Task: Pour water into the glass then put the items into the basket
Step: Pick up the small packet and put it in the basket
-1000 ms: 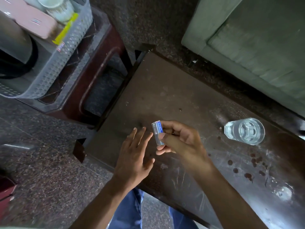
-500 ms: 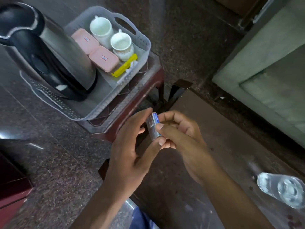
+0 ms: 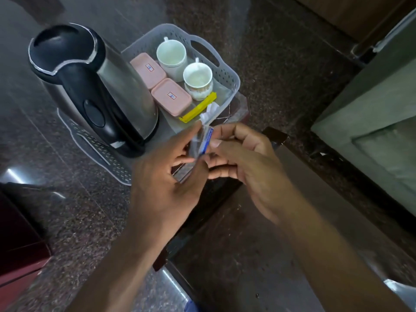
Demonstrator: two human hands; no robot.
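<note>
Both hands meet over the near corner of the grey perforated basket (image 3: 227, 74). A small silver packet with a blue label (image 3: 203, 141) is pinched between my left hand (image 3: 166, 174) and my right hand (image 3: 247, 161). The basket holds a steel and black kettle (image 3: 90, 86), two pink lidded boxes (image 3: 171, 95), two white cups (image 3: 198, 79), a yellow clip (image 3: 198, 110) and a white wrapper (image 3: 209, 112). The glass of water shows only as a sliver at the lower right edge (image 3: 403, 291).
The basket rests on a dark red stool (image 3: 238, 106) over a speckled stone floor (image 3: 67, 210). A dark brown table (image 3: 258, 244) lies under my forearms. A grey-green sofa (image 3: 371, 131) stands at the right.
My view has swung left from the table and glass toward the basket. Both hands carried the packet to the basket's corner, and my left hand has closed onto the packet with the right.
</note>
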